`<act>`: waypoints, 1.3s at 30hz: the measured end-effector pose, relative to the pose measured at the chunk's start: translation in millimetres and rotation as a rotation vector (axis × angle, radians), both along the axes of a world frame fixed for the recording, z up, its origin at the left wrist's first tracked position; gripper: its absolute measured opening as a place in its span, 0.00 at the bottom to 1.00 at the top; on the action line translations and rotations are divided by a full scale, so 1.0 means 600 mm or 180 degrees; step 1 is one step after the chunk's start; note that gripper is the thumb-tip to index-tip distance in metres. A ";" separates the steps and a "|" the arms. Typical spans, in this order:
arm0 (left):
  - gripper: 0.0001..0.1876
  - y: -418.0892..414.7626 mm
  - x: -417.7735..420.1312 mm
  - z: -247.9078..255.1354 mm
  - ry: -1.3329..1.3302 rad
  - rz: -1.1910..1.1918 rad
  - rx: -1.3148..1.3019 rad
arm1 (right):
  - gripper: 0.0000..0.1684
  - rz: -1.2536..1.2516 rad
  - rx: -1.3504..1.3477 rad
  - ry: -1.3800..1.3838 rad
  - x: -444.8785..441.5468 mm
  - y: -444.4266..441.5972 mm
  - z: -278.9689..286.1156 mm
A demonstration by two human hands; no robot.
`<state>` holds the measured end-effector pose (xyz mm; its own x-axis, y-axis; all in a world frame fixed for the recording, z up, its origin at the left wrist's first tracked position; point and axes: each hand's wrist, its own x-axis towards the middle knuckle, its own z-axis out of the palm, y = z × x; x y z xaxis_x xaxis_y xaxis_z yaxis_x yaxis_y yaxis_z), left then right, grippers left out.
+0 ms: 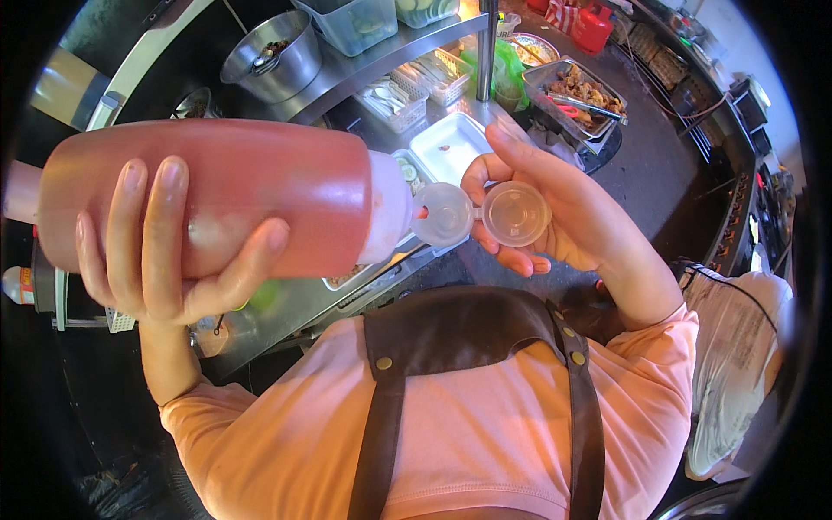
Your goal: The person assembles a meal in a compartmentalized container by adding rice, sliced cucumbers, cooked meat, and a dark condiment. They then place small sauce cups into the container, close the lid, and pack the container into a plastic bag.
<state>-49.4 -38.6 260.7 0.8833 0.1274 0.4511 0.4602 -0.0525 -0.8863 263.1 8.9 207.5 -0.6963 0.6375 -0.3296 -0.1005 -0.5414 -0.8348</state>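
My left hand [169, 253] is wrapped around a large squeeze bottle [260, 201] of reddish sauce, which lies tipped on its side with its pale cap pointing right. At the bottle's tip is the round lid of a small clear plastic sauce cup [517, 213]; the lid is flipped back on its hinge. That cup is held by my right hand [513, 195], its fingers behind and beside it. Whether sauce is in the cup cannot be told. Behind the cup, an open white foam container [452, 146] lies on the steel counter, with cucumber slices [407, 170] beside it, partly hidden.
A steel shelf [390, 58] holds a metal pot [273, 58] and plastic tubs [357, 26]. Below are baskets of plastic cutlery [393, 101]. A tray of cooked meat [578, 94] with tongs stands at the back right, near a metal post [485, 52]. Another person [731, 364] is at right.
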 end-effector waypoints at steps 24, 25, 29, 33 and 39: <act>0.18 -0.028 -0.020 -0.028 -0.0195 0.0098 0.0068 | 0.36 0.0139 -0.0162 -0.0024 -0.032 0.018 -0.016; 0.17 -0.033 -0.019 -0.029 -0.0357 0.0161 -0.0097 | 0.36 0.0179 -0.0206 -0.0017 -0.032 0.017 -0.016; 0.15 -0.063 -0.020 -0.037 -0.1174 0.0591 -0.0607 | 0.34 0.0325 -0.0307 0.0047 -0.039 0.022 -0.001; 0.18 -0.074 -0.030 -0.045 -0.1812 0.0538 -0.0597 | 0.35 0.0472 -0.0396 0.0350 -0.059 0.026 0.003; 0.34 -0.047 -0.079 0.028 -0.3177 -0.0295 -0.0151 | 0.35 0.0579 -0.0344 0.0578 -0.097 0.020 0.006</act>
<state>-96.8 -66.9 277.2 0.1108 0.1142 0.9873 0.9842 -0.1509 -0.0930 204.6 21.2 211.2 -0.8501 0.4645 -0.2482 -0.1361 -0.6490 -0.7485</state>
